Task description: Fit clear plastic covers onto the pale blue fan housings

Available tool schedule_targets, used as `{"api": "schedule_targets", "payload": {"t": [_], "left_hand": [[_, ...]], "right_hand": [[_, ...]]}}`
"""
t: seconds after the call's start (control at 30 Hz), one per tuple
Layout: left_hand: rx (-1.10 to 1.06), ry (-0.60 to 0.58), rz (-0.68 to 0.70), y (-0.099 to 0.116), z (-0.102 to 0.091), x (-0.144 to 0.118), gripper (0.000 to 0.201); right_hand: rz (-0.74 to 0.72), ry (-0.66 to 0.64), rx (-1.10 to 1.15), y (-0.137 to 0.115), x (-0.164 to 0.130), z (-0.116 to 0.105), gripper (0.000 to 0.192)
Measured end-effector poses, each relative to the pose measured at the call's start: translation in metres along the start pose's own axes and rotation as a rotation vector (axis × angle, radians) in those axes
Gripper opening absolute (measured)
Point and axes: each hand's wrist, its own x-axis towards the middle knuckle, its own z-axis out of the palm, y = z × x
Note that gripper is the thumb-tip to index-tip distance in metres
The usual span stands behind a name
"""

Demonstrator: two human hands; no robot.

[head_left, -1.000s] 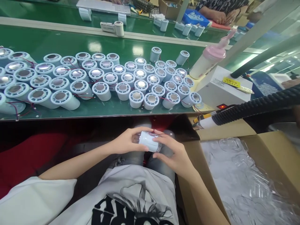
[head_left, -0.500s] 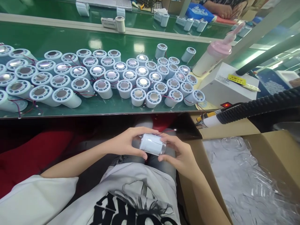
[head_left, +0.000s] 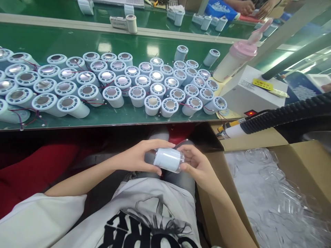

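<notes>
Above my lap, a light-blue cylinder in a clear plastic sleeve (head_left: 168,160) lies on its side between my two hands. My left hand (head_left: 144,156) grips its left end, thumb below and fingers over the top. At the right end, my right hand (head_left: 195,163) holds the clear rim with curled fingers and thumb. A thin wire shows behind the right fingers. Many similar light-blue cylinders (head_left: 152,104) with round metal centres stand crowded on the green table (head_left: 64,43), several with red and dark wires.
At my right, an open cardboard box (head_left: 305,165) holds clear plastic pieces (head_left: 287,196). A white device (head_left: 243,91) with a lit red switch, a pink-lidded bottle (head_left: 235,60) and a black ribbed hose (head_left: 284,112) stand near it. Another person's hands (head_left: 256,8) are across the table.
The cylinder in my hands has turned about its length, and its wire now shows less. My right fingers have shifted to the right, towards the rim.
</notes>
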Motion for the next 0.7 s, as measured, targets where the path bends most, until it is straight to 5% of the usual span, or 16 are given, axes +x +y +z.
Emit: {"api": "schedule_targets", "payload": {"t": [0.7], "left_hand": [[-0.103, -0.013, -0.010, 0.000, -0.001, -0.002, 0.075]], "right_hand": [[0.343, 0.026, 0.291, 0.008, 0.012, 0.019, 0.056]]}}
